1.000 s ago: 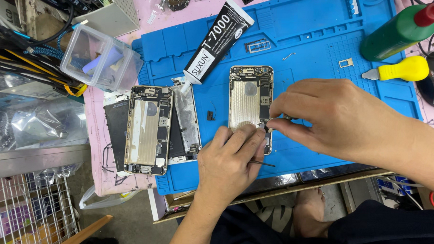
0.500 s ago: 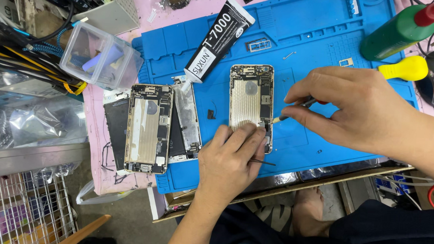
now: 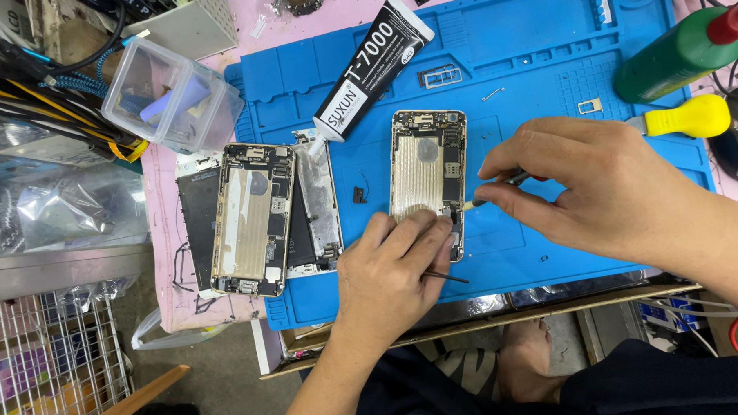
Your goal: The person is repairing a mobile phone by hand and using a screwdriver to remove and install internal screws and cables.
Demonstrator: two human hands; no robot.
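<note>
Fingers of your left hand (image 3: 396,262) cover the lower end of the open phone (image 3: 427,173), pressed flat together on it, with thin tweezers (image 3: 447,276) poking out beneath them; how they are held is hidden. Your right hand (image 3: 586,190) reaches in from the right, thumb and forefinger pinching a small tool (image 3: 500,187) whose tip meets the phone's right edge. The phone lies mid-mat (image 3: 537,66), toward the mat's near edge. A second phone (image 3: 252,220) overhangs the mat's left edge.
</note>
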